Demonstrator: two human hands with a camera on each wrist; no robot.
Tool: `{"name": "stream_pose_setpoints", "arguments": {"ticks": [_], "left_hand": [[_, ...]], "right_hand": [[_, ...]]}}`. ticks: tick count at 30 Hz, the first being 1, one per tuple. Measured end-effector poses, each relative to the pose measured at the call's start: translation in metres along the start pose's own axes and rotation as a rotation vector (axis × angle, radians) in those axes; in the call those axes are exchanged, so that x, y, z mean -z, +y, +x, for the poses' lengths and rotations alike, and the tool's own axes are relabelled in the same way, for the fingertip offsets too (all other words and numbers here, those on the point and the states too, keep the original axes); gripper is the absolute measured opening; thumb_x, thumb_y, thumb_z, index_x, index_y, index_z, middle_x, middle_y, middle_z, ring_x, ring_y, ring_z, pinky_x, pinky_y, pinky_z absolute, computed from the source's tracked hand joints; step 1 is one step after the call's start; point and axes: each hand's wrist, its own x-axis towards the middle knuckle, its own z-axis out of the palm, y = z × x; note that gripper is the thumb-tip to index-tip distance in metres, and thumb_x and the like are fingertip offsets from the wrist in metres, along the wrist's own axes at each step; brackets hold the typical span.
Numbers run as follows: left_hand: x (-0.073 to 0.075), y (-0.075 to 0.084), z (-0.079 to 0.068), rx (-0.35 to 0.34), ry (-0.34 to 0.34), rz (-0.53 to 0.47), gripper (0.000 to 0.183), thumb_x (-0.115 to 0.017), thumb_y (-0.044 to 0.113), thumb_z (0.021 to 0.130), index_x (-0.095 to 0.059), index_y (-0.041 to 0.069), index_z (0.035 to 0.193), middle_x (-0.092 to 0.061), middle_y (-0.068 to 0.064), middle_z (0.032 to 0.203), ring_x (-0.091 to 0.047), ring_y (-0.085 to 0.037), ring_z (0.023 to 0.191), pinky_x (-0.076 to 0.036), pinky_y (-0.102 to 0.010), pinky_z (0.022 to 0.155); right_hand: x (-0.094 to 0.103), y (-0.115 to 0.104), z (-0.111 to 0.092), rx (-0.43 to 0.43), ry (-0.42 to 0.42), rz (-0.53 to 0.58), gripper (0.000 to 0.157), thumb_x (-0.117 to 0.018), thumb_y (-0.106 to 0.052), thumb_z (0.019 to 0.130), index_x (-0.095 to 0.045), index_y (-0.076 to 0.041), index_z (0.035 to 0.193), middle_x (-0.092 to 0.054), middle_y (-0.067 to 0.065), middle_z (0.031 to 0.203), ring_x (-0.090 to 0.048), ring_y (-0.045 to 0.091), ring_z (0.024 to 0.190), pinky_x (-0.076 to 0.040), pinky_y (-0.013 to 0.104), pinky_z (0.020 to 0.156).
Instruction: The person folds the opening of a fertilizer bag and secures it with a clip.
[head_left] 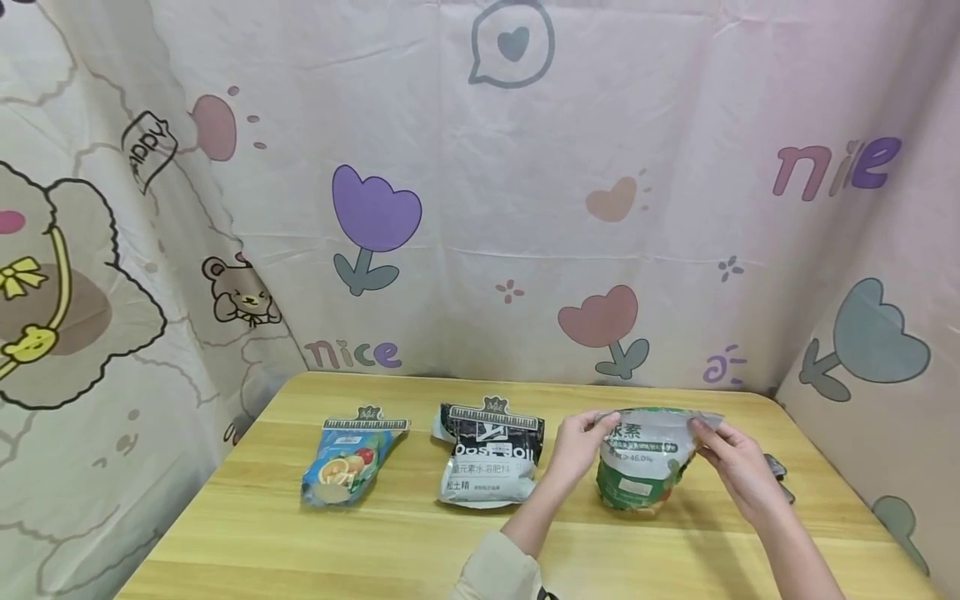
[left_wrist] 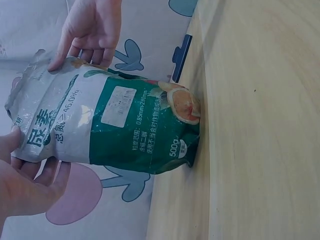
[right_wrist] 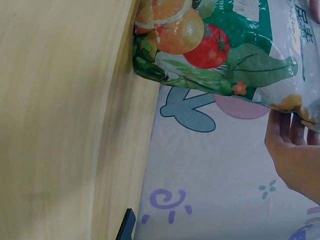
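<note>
A green and white fertilizer bag [head_left: 637, 462] with fruit pictures stands upright on the table's right half. Its upper left corner is pinched by my left hand [head_left: 573, 454], and my right hand [head_left: 738, 471] pinches the upper right corner. Close up in the left wrist view, thumbs lie on the front of the bag [left_wrist: 115, 125] and the other fingers go behind its top edge. Tomato and orange prints show on the bag [right_wrist: 215, 47] in the right wrist view. Behind my right hand lies a dark clip [head_left: 778, 471], partly hidden.
A blue fruit-printed bag [head_left: 345, 467] closed with a dark clip [head_left: 367, 419] sits at the left of the wooden table [head_left: 360, 550]. Mid-table is a black and white bag [head_left: 487, 471], also clipped. A printed curtain [head_left: 480, 208] hangs behind and on both sides.
</note>
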Motion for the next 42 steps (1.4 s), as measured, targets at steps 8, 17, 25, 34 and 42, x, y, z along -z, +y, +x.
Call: {"name": "stream_pose_setpoints", "arguments": {"ticks": [8,17,25,34,42], "left_hand": [[0.002,0.001,0.002,0.059,-0.003,-0.034,0.03,-0.062,0.034,0.087,-0.071,0.005,0.085,-0.066,0.003,0.08,-0.058,-0.011,0.088,-0.044,-0.036,0.086],[0.001,0.005,0.005,0.099,0.013,-0.056,0.026,-0.065,0.03,0.086,-0.071,0.005,0.091,-0.066,0.002,0.079,-0.058,-0.01,0.081,-0.046,-0.035,0.081],[0.001,0.005,0.006,0.094,0.022,-0.037,0.024,-0.066,0.028,0.084,-0.071,0.005,0.09,-0.065,0.002,0.078,-0.057,-0.009,0.077,-0.047,-0.03,0.075],[0.004,0.005,0.008,0.023,-0.018,-0.001,0.023,-0.069,0.02,0.082,-0.067,0.005,0.1,-0.066,-0.001,0.089,-0.06,-0.012,0.082,-0.049,-0.026,0.073],[0.006,0.009,0.011,-0.333,-0.086,0.517,0.041,-0.071,0.021,0.081,-0.06,0.017,0.121,-0.055,0.004,0.124,-0.047,-0.013,0.115,-0.037,-0.031,0.095]], "right_hand": [[-0.003,-0.005,0.003,-0.059,0.01,0.053,0.023,-0.049,-0.015,0.097,-0.068,-0.026,0.098,-0.062,-0.012,0.1,-0.056,0.001,0.092,-0.042,0.014,0.08],[-0.002,-0.009,0.007,-0.139,-0.004,0.054,0.016,-0.045,-0.02,0.098,-0.06,-0.025,0.102,-0.06,-0.01,0.102,-0.054,0.002,0.096,-0.04,0.015,0.084],[-0.024,-0.013,0.005,0.413,0.425,-0.703,0.038,-0.065,-0.02,0.085,-0.055,-0.002,0.117,-0.056,0.001,0.109,-0.05,0.018,0.099,-0.035,0.034,0.091],[-0.031,0.0,0.015,0.892,0.122,-1.193,0.045,-0.046,-0.042,0.094,-0.065,-0.002,0.102,-0.061,0.013,0.105,-0.052,0.031,0.097,-0.036,0.04,0.086],[-0.034,0.001,0.015,0.813,0.108,-1.137,0.029,-0.074,0.003,0.068,-0.066,-0.004,0.095,-0.064,0.008,0.091,-0.055,0.026,0.085,-0.039,0.043,0.08]]}}
